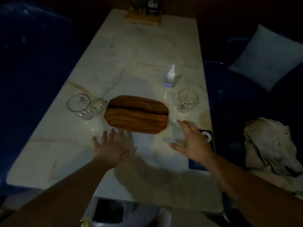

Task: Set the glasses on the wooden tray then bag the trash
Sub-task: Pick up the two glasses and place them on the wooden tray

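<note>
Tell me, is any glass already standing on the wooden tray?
No, the wooden tray is bare; one glass stands left of it, another right.

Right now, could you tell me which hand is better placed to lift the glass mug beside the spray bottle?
The right hand: it is open and close to the glass mug, right of the wooden tray. The left hand would have to cross the tray.

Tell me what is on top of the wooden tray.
Nothing: the wooden tray shows bare wood all over. Both glasses stand on the table, one on its left and one on its right. Whatever is beneath the tray is hidden.
</note>
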